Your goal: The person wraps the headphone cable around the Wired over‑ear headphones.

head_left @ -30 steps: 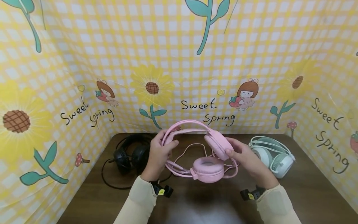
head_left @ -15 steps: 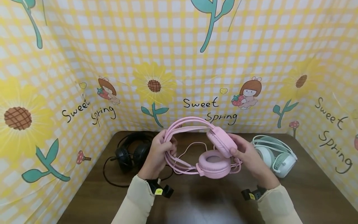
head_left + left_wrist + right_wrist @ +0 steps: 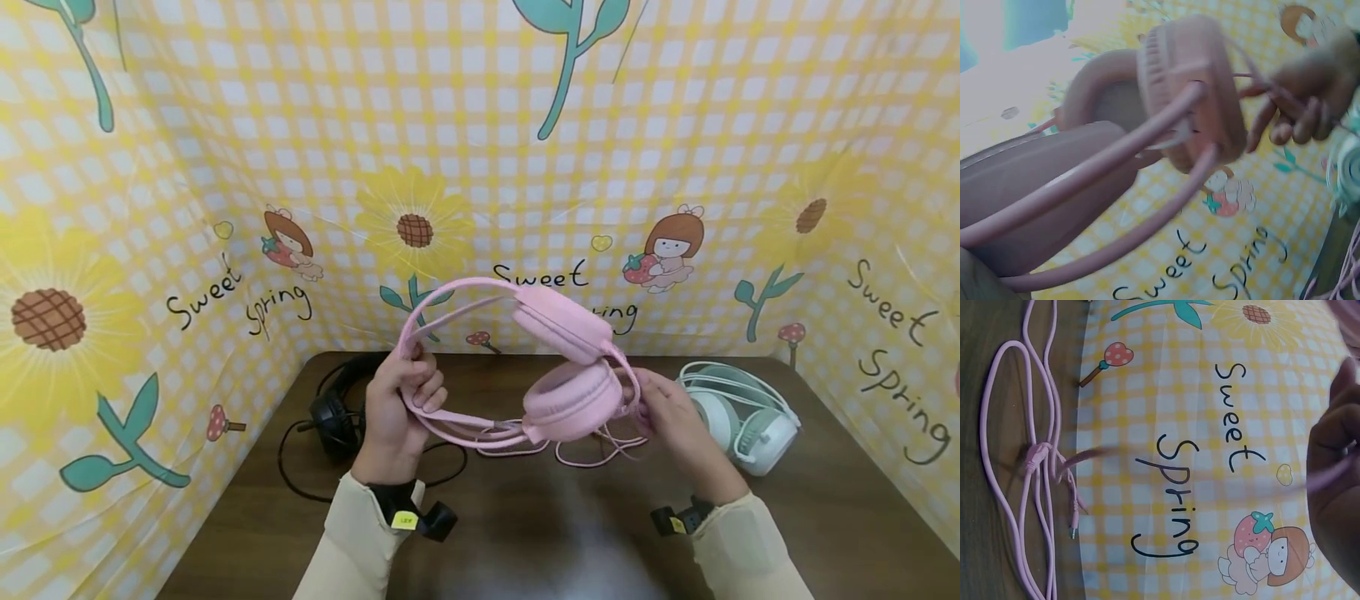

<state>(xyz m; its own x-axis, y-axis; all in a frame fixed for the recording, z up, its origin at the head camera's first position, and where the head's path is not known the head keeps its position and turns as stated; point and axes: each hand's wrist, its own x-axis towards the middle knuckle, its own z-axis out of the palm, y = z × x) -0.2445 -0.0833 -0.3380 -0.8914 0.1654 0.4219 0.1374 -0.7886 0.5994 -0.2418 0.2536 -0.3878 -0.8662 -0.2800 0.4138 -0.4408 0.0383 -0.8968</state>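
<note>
A pink pair of headphones [image 3: 573, 400] is held above the table, its two ear cups pointing right, one above the other. My left hand [image 3: 397, 408] grips the middle of the double headband, with fingers curled round it. Beside the ear cups, my right hand [image 3: 678, 425] has let go of the cup and holds the thin pink cable [image 3: 1285, 94], which crosses its curled fingers in the left wrist view. In the right wrist view the rest of the cable [image 3: 988, 425] lies looped and bundled on the table, with a plug [image 3: 1074, 522] showing.
Black headphones [image 3: 333, 425] with their cable lie on the left of the brown table [image 3: 540, 533], partly behind my left hand. White and mint headphones [image 3: 768, 442] lie on the right, near my right wrist. Yellow checked cloth [image 3: 480, 192] walls the back and both sides.
My left hand has moved left and slightly up with the pink headphones, which have risen and turned. My right hand has come off the ear cup and now holds the cable.
</note>
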